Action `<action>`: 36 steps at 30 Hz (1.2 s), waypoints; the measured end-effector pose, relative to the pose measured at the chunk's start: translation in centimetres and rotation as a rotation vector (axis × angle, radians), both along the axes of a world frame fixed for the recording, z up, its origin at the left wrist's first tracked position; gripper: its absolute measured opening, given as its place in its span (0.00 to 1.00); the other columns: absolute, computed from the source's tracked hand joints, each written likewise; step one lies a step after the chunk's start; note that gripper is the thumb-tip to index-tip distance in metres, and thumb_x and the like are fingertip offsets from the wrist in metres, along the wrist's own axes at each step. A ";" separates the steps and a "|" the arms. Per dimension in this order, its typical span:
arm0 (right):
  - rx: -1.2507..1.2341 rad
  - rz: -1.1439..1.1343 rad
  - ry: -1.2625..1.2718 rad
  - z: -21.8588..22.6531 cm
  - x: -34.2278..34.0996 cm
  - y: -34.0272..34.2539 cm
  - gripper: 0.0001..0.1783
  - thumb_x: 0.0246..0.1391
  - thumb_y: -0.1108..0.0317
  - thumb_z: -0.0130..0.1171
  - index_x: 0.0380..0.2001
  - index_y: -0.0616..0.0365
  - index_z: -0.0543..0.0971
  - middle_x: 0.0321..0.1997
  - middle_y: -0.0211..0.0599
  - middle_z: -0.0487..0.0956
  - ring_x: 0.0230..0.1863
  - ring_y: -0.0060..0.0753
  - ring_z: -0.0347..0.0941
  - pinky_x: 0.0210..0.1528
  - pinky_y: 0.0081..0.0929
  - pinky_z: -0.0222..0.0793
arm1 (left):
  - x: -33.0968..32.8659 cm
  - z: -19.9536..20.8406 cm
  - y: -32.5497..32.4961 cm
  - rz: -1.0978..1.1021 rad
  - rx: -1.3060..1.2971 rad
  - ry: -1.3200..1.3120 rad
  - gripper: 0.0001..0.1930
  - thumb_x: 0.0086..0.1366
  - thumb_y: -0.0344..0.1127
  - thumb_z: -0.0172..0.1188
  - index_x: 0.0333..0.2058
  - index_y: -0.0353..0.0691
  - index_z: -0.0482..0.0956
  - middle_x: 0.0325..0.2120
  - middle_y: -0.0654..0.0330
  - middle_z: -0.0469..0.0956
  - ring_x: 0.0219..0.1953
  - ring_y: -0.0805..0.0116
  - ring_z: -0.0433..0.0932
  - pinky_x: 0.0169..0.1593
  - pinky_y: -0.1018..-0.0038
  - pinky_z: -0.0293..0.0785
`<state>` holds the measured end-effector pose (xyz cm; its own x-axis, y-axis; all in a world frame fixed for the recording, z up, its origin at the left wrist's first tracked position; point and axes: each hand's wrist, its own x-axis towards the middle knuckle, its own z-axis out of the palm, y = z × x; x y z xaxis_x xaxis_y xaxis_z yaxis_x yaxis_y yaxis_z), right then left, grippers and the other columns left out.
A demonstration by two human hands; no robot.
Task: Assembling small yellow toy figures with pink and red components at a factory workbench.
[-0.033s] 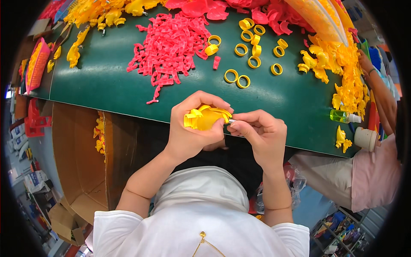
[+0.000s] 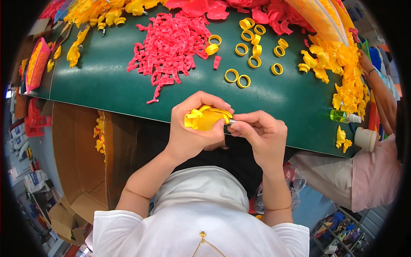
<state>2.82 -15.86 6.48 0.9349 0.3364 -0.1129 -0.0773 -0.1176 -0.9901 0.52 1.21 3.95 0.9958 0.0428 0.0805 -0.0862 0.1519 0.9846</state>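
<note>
My left hand (image 2: 190,124) is closed round a curved yellow plastic part (image 2: 207,118), its hollow side turned up and a ribbed end at the left. In a pinch between thumb and forefinger, my right hand (image 2: 261,130) has a small silvery metal pin (image 2: 231,121) at the part's right end. Whether the pin sits inside the plastic is hidden by my fingertips. Both hands are just in front of the near edge of the green table (image 2: 128,92). Beyond them lie a heap of small pink plastic pieces (image 2: 171,47) and several yellow rings (image 2: 244,81).
Yellow parts are heaped at the right (image 2: 349,92) and far left. Larger pink pieces (image 2: 197,7) lie at the back. A spray bottle (image 2: 342,116) stands near another person's arm (image 2: 381,92). An open cardboard box (image 2: 79,158) is left of my legs; a pink basket (image 2: 37,66) is at the far left.
</note>
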 end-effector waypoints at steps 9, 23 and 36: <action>-0.137 0.114 -0.145 0.5 0.9 0.4 0.05 0.54 0.76 0.61 0.31 0.69 0.80 0.27 0.39 0.82 0.29 0.24 0.80 0.32 0.17 0.76 | -0.1 0.1 -0.1 0.040 -0.142 0.159 0.13 0.50 0.18 0.57 0.36 0.33 0.74 0.32 0.57 0.79 0.37 0.71 0.80 0.43 0.77 0.77; -0.392 0.212 0.110 0.1 5.1 -2.4 0.07 0.55 0.71 0.61 0.33 0.65 0.81 0.22 0.29 0.80 0.22 0.14 0.71 0.24 0.12 0.64 | -2.1 4.7 3.0 0.054 -0.057 -0.198 0.26 0.56 0.46 0.65 0.46 0.34 0.72 0.42 0.51 0.76 0.43 0.63 0.76 0.48 0.66 0.71; -0.925 0.184 -0.652 -0.3 11.2 6.5 0.11 0.44 0.67 0.69 0.29 0.62 0.81 0.24 0.39 0.81 0.27 0.37 0.79 0.34 0.30 0.73 | -2.5 10.7 1.0 -0.528 -0.568 -0.510 0.25 0.69 0.57 0.46 0.34 0.42 0.82 0.33 0.60 0.75 0.35 0.69 0.65 0.38 0.75 0.62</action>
<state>14.02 -9.38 6.15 0.8518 0.5143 0.0996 0.5122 -0.7778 -0.3642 -1.95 2.19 14.66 0.7472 -0.2392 0.6201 -0.2704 0.7429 0.6124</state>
